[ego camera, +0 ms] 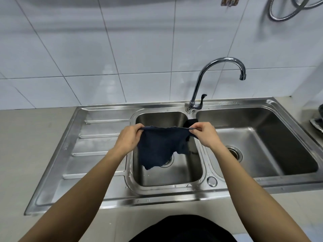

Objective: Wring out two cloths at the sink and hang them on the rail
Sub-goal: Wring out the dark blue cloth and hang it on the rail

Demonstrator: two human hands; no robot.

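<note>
A dark blue cloth (160, 147) hangs spread out above the small left basin (167, 175) of a steel double sink. My left hand (128, 138) pinches its upper left corner. My right hand (203, 133) pinches its upper right corner, so the top edge is stretched between them. A second dark cloth (191, 122) lies over the divider between the two basins, just behind my right hand and mostly hidden. No rail is in view.
A chrome gooseneck tap (225, 67) rises behind the divider, its spout over the large right basin (258, 149). A ribbed drainboard (97, 147) lies to the left. White tiled wall behind; a metal hose (283, 13) hangs top right. Dark cookware (319, 119) sits at the right edge.
</note>
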